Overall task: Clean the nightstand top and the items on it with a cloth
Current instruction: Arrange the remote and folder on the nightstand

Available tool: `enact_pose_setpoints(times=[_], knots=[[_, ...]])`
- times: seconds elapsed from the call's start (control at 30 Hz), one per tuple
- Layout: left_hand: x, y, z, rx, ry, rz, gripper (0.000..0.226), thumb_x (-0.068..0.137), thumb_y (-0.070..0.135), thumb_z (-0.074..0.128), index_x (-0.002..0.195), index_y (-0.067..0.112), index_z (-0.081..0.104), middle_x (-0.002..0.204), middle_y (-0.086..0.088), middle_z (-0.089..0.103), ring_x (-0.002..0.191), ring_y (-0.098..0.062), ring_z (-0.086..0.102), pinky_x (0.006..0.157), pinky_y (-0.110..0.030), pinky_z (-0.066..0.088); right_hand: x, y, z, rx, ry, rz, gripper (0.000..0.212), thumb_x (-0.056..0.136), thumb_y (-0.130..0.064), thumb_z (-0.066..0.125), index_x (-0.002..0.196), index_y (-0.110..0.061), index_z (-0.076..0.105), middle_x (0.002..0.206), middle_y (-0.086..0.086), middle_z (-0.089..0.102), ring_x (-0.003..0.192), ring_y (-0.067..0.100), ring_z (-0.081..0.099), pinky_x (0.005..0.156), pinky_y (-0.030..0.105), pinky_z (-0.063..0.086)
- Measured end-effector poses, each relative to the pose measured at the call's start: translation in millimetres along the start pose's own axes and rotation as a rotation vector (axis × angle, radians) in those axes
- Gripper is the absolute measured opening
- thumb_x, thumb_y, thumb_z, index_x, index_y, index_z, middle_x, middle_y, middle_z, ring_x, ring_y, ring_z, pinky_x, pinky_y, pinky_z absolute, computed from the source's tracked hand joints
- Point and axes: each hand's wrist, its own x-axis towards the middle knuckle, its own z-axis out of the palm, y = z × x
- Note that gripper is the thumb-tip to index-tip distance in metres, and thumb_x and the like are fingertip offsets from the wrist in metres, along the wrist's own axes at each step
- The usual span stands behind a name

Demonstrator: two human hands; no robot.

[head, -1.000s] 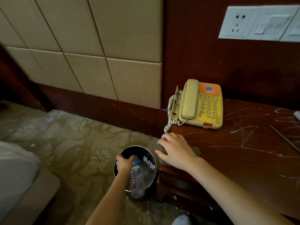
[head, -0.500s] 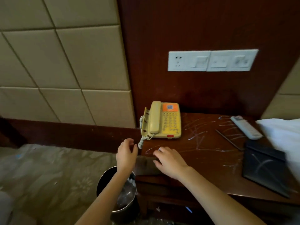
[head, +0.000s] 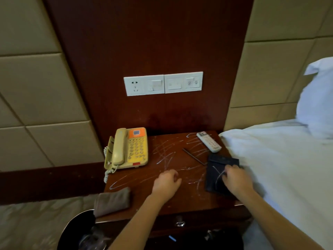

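In front of the phone (head: pixel 128 148), the black bin (head: pixel 76 219) holds clear plastic trash (head: pixel 91 239), and the brown cloth (head: pixel 112 201) lies on the surface (head: pixel 189 201) corner. Right of the phone, the left hand (head: pixel 166 184) has loose fingers holding nothing. Farther right, the right hand (head: pixel 234 178) has bent fingers on a dark folder (head: pixel 219 168), and I cannot tell if they grip it.

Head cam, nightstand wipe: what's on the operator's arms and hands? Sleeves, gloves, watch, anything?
Nothing worn shows. The left hand and right hand have no gloves. The left forearm and right forearm are bare down to the frame's bottom edge, with no sleeve or cuff in view. No watch, band or ring is visible, though the right hand is slightly motion-blurred.
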Motion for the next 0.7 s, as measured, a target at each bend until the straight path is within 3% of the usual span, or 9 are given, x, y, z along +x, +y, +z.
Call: enact_pose_setpoints(times=[0.1, 0.23, 0.33, 0.43, 0.53, 0.7], knots=[[15.9, 37.9, 33.2, -0.081, -0.105, -0.028, 0.037, 0.092, 0.036, 0.055, 0.123, 0.018, 0.054, 0.117, -0.001, 0.061, 0.104, -0.018, 0.06, 0.092, -0.034, 0.05, 5.1, 25.7, 7.5, 0.101, 0.003, 0.148, 0.039, 0.094, -0.033, 0.053, 0.125, -0.011, 0.044, 0.121, 0.012, 0.053, 0.106, 0.028, 0.057, 0.08, 0.036, 0.053], [33.2, 76.5, 67.0, -0.242, -0.231, -0.09, 0.023, 0.093, 0.03, 0.052, 0.11, 0.014, 0.053, 0.11, -0.005, 0.059, 0.098, -0.019, 0.059, 0.086, -0.033, 0.049, 23.9, 39.3, 23.6, 0.517, -0.092, 0.263, 0.035, 0.092, -0.021, 0.055, 0.119, -0.001, 0.046, 0.107, 0.019, 0.061, 0.093, 0.034, 0.061, 0.075, 0.039, 0.052], [44.9, 90.9, 78.1, -0.324, -0.234, -0.204, 0.036, 0.092, 0.031, 0.052, 0.121, 0.008, 0.05, 0.123, -0.011, 0.056, 0.112, -0.026, 0.055, 0.093, -0.033, 0.047, 34.2, 41.4, 28.9, 0.608, -0.129, 0.301, 0.012, 0.09, -0.015, 0.056, 0.087, -0.005, 0.052, 0.08, 0.015, 0.06, 0.071, 0.029, 0.057, 0.063, 0.035, 0.043], [53.2, 96.9, 76.1, -0.416, -0.242, -0.327, 0.038, 0.092, 0.032, 0.053, 0.121, 0.009, 0.048, 0.124, -0.011, 0.053, 0.114, -0.026, 0.054, 0.098, -0.037, 0.047, 43.0, 45.7, 31.5, 0.642, -0.19, 0.352, 0.031, 0.09, -0.008, 0.053, 0.06, -0.009, 0.042, 0.058, 0.007, 0.044, 0.053, 0.022, 0.043, 0.054, 0.031, 0.032], [61.7, 96.2, 69.4, -0.474, -0.259, -0.367, 0.023, 0.092, 0.027, 0.054, 0.107, 0.011, 0.048, 0.114, -0.009, 0.054, 0.107, -0.023, 0.055, 0.096, -0.037, 0.048, 48.0, 44.5, 31.6, 0.685, -0.21, 0.396, 0.029, 0.09, -0.005, 0.05, 0.061, -0.007, 0.046, 0.067, 0.013, 0.053, 0.068, 0.03, 0.055, 0.062, 0.035, 0.039], [70.0, 87.7, 60.1, -0.475, -0.28, -0.412, 0.031, 0.093, 0.016, 0.056, 0.12, 0.004, 0.051, 0.121, -0.013, 0.057, 0.11, -0.026, 0.057, 0.086, -0.031, 0.049, 47.0, 35.2, 29.3, 0.908, -0.232, 0.495, 0.018, 0.089, -0.003, 0.05, 0.072, -0.008, 0.046, 0.09, 0.017, 0.054, 0.088, 0.035, 0.054, 0.071, 0.036, 0.043]])
